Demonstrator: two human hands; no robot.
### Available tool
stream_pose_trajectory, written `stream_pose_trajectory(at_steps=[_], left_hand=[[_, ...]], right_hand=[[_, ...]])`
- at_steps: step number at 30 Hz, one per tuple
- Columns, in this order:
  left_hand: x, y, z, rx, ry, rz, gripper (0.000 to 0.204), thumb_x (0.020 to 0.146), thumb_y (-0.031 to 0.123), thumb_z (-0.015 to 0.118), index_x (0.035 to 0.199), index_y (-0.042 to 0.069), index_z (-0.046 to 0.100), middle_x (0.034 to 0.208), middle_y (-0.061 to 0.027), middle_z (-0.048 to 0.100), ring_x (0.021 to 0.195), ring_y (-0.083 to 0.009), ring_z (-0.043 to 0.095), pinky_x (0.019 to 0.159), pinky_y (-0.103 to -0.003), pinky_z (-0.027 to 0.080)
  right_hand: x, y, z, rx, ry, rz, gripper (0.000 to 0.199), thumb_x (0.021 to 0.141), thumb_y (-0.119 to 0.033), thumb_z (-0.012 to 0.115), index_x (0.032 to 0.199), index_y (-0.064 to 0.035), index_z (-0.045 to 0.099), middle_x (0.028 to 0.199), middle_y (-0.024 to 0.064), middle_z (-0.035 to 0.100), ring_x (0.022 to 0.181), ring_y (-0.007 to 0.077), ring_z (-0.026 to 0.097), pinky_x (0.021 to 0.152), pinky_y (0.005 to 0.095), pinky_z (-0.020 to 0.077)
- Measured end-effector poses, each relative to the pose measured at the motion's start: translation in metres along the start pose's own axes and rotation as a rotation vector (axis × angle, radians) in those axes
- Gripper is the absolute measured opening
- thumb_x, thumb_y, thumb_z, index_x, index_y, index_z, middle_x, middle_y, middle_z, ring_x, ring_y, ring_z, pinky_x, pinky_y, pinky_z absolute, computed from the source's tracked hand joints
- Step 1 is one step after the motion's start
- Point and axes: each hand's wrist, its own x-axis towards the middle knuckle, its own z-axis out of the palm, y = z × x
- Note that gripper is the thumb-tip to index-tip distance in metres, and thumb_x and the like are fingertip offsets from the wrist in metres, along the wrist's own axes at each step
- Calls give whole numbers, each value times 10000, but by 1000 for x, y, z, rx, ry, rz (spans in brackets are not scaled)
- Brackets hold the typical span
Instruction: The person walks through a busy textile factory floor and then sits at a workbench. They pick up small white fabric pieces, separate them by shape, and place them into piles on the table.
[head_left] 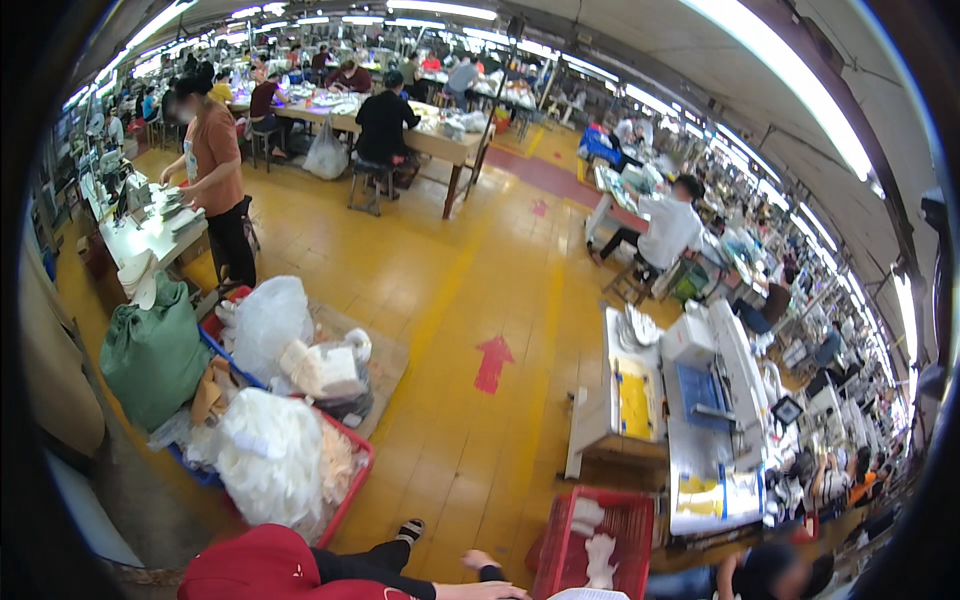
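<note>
Low in the head view, a bare hand (480,561) shows with a dark cuff beside it. Just below it, a second hand (490,591) at the end of a bare forearm reaches right and is cut by the lower edge. These look like my hands, but I cannot tell which is left and which is right. Their fingers are too small and cut off to read, and nothing held can be made out. Right of them stands a red plastic crate (646,535) with white pieces (600,560) inside. Red clothing (250,565) fills the lower left, beside a sandalled foot (410,531).
On the left sit red and blue crates (355,480) heaped with white material (268,445), and a green sack (155,340). A person (215,150) stands at a sewing table. A yellow floor (480,460) with a red arrow (494,364) runs ahead. Worktables (700,500) line the right.
</note>
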Motion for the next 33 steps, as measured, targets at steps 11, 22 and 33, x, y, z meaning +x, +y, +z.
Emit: stream_pose_trajectory(at_steps=[11,22,33], left_hand=[[6,-265,-82,-149,-112,-152,628,670,81,741,1241,46,481,1067,-141,563,978,-348,602,810,-433,485],[-77,-572,-219,-60,-391,-633,509,884,411,606,1270,79,593,1134,-174,678,1012,-343,648,863,-433,487],[-237,-698,-500,-449,1599,-1429,158,852,74,605,988,-4,622,826,-92,650,679,-177,630,605,-290,524]], right_hand=[[91,-42,-266,254,220,306,300,942,-263,560,1155,-92,685,1078,122,714,1043,284,656,938,386,489],[315,26,-429,333,-224,-518,338,913,-324,578,1120,-77,680,970,150,722,921,313,691,817,403,530],[451,274,-693,265,238,270,330,891,-256,575,1131,-58,683,1001,149,716,900,242,696,821,330,542]])
